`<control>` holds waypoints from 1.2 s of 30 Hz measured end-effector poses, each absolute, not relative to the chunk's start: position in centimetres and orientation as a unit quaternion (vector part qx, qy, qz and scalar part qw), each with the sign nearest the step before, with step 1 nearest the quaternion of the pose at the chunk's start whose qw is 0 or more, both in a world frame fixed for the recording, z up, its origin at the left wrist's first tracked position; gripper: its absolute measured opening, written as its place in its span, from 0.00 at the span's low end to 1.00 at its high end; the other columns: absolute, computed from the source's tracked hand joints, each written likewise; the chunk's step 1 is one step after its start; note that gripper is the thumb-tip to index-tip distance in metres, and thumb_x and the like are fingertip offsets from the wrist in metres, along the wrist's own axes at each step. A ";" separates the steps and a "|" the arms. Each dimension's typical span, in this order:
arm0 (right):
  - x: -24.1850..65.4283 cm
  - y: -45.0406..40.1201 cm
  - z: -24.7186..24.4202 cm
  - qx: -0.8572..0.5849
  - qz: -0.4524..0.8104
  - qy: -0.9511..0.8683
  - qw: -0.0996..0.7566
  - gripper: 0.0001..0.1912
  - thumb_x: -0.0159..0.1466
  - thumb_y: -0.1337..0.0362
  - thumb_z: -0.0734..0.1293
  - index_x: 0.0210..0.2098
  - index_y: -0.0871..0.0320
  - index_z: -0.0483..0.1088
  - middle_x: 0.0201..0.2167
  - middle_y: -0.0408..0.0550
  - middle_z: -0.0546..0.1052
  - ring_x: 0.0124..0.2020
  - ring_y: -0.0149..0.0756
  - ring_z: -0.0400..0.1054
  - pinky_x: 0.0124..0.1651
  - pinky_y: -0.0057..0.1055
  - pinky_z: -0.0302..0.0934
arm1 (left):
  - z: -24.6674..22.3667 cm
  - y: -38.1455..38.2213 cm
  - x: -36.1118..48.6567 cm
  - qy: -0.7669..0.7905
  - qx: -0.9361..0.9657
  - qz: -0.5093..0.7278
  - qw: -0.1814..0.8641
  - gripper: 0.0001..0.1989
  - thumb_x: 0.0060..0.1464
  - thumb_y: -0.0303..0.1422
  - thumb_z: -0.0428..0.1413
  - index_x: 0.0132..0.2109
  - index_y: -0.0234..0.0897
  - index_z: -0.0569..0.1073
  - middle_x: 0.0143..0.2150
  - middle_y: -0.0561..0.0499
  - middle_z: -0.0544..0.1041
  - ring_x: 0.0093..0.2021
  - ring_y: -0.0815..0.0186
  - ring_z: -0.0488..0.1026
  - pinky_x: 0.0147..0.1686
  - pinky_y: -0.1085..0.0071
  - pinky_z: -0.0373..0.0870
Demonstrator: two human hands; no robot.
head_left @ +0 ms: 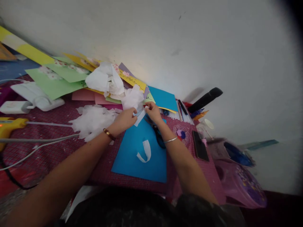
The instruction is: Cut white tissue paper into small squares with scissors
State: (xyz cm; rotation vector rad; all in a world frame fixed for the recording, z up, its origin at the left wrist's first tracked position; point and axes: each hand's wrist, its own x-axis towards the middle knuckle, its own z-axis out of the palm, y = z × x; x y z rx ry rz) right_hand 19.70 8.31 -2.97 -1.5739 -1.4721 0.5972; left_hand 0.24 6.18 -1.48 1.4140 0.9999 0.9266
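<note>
A small piece of thin white paper (140, 118) is stretched between my two hands above the top of a blue paper sheet (132, 157). My left hand (126, 120) pinches its left side. From the right, my right hand (153, 112) grips it with thumb and fingers closed; a tiny red spot shows at these fingertips. Black-handled scissors (159, 136) lie on the blue sheet under my right wrist, their blades partly hidden. A curled white paper strip (147, 151) rests lower on the sheet. Left of my left hand is a heap of white paper pieces (93, 121).
Crumpled white tissue (104, 78) and green cards (56, 82) lie along the wall. A yellow glue gun (10, 126) and cables are at the left. A phone (200, 145), pens (182, 107) and a pink plastic chair (243, 183) are at the right.
</note>
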 end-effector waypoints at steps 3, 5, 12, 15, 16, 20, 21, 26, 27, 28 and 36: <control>19.9 7.7 -2.3 -0.652 0.192 -0.617 0.397 0.14 0.53 0.73 0.66 0.39 0.57 0.71 0.39 0.48 0.74 0.43 0.43 0.67 0.52 0.39 0.60 | -0.7 6.3 -0.3 0.462 0.749 0.366 0.303 0.05 0.48 0.26 0.58 0.34 0.39 0.71 0.29 0.47 0.69 0.41 0.50 0.70 0.47 0.59 0.63; 20.0 6.0 -1.7 -0.656 0.176 -0.630 0.376 0.12 0.55 0.72 0.67 0.39 0.57 0.72 0.42 0.50 0.74 0.46 0.44 0.66 0.53 0.39 0.58 | -0.3 6.3 -0.3 0.448 0.779 0.356 0.255 0.02 0.51 0.27 0.55 0.34 0.38 0.71 0.36 0.42 0.72 0.47 0.46 0.68 0.53 0.54 0.58; 19.8 -4.1 0.5 -0.590 0.235 -0.754 0.165 0.19 0.66 0.50 0.63 0.25 0.56 0.68 0.20 0.43 0.69 0.23 0.34 0.61 0.29 0.32 0.47 | -0.1 5.2 1.0 0.406 0.781 0.348 0.323 0.04 0.49 0.24 0.57 0.33 0.35 0.72 0.34 0.46 0.70 0.51 0.47 0.66 0.59 0.53 0.52; 19.5 -6.8 0.3 -0.596 0.262 -0.750 0.118 0.17 0.61 0.51 0.69 0.25 0.56 0.68 0.19 0.42 0.69 0.22 0.32 0.59 0.27 0.31 0.45 | -0.5 4.6 1.3 0.387 0.795 0.338 0.322 0.03 0.49 0.24 0.56 0.31 0.35 0.73 0.32 0.47 0.70 0.49 0.50 0.68 0.57 0.56 0.55; 19.4 -7.1 0.1 -0.595 0.285 -0.742 0.122 0.15 0.60 0.53 0.71 0.24 0.55 0.67 0.19 0.41 0.69 0.22 0.31 0.59 0.27 0.31 0.45 | -0.6 4.4 1.4 0.383 0.806 0.326 0.312 0.03 0.49 0.25 0.56 0.31 0.35 0.73 0.32 0.47 0.71 0.47 0.52 0.68 0.56 0.57 0.57; 19.0 -7.1 -0.8 -0.557 0.456 -0.638 0.272 0.12 0.60 0.57 0.69 0.27 0.56 0.65 0.21 0.38 0.67 0.23 0.29 0.60 0.28 0.28 0.52 | -0.6 3.3 1.4 0.345 0.832 0.280 0.333 0.06 0.53 0.28 0.53 0.33 0.35 0.75 0.33 0.49 0.76 0.37 0.61 0.71 0.43 0.64 0.64; 18.9 -7.0 -0.9 -0.541 0.491 -0.603 0.319 0.12 0.60 0.56 0.68 0.28 0.56 0.65 0.22 0.38 0.67 0.23 0.29 0.60 0.28 0.28 0.54 | -0.5 3.0 1.5 0.330 0.831 0.271 0.357 0.07 0.54 0.28 0.52 0.33 0.35 0.75 0.32 0.50 0.76 0.35 0.63 0.70 0.40 0.66 0.65; 18.7 -6.8 -1.9 -0.486 0.569 -0.480 0.458 0.19 0.56 0.48 0.72 0.28 0.55 0.65 0.21 0.37 0.67 0.22 0.29 0.59 0.28 0.27 0.54 | -0.7 1.7 2.2 0.291 0.675 0.197 0.649 0.06 0.56 0.27 0.50 0.40 0.34 0.72 0.29 0.51 0.76 0.29 0.67 0.72 0.33 0.67 0.70; 18.8 -6.9 -2.1 -0.483 0.575 -0.463 0.471 0.20 0.55 0.47 0.73 0.28 0.55 0.65 0.20 0.37 0.66 0.21 0.29 0.58 0.27 0.27 0.53 | -0.8 1.6 2.2 0.284 0.627 0.178 0.703 0.08 0.54 0.26 0.50 0.42 0.34 0.70 0.29 0.51 0.76 0.28 0.66 0.73 0.33 0.66 0.71; 18.9 -6.9 -2.3 -0.482 0.578 -0.450 0.480 0.20 0.54 0.47 0.74 0.28 0.55 0.65 0.20 0.37 0.65 0.21 0.29 0.57 0.27 0.27 0.53 | -0.9 1.6 2.2 0.271 0.585 0.166 0.746 0.11 0.53 0.24 0.51 0.44 0.34 0.69 0.29 0.51 0.76 0.28 0.65 0.75 0.33 0.66 0.73; 19.8 -6.9 -2.4 -0.485 0.566 -0.458 0.485 0.21 0.55 0.47 0.72 0.29 0.55 0.64 0.23 0.37 0.66 0.23 0.28 0.57 0.29 0.27 0.52 | -1.5 2.3 1.6 0.182 0.491 0.136 0.841 0.12 0.50 0.35 0.63 0.39 0.35 0.71 0.34 0.47 0.80 0.36 0.63 0.79 0.39 0.66 0.76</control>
